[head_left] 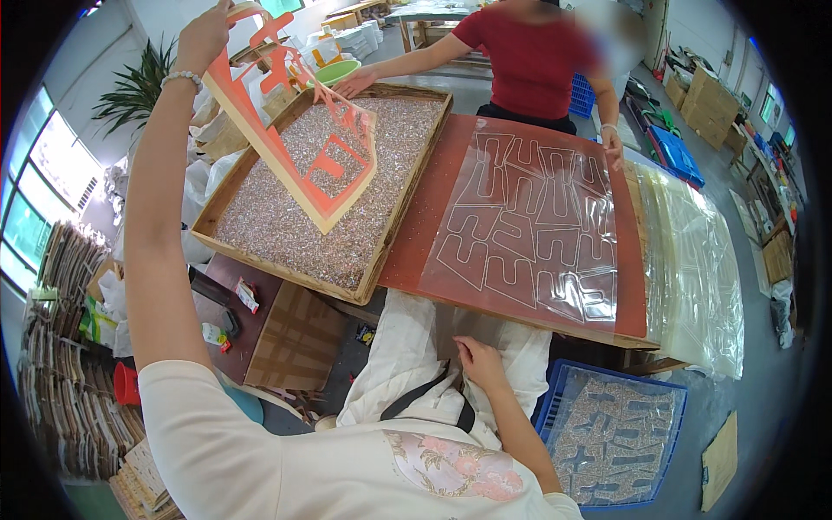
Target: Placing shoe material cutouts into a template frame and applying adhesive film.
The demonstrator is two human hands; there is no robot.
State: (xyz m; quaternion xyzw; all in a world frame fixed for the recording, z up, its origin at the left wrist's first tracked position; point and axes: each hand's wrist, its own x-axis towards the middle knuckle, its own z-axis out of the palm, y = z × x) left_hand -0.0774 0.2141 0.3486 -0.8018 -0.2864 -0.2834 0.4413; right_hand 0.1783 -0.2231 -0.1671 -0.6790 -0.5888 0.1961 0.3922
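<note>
Orange cut-out sheet [299, 130] is hanging tilted over the wooden tray of glitter [321, 191], lower corner just above the grains. Left hand [205, 35] is pinching its top edge, fingers closed on it, arm raised high. Right hand [478, 360] is resting on white cloth [407, 364], fingers loosely curled, holding nothing. Risk – thin cut-out strips are flexing, could tear or shed glitter outside the tray onto the red board [416, 234], near the clear film [529, 225] that another person's hand [614, 146] is touching.
</note>
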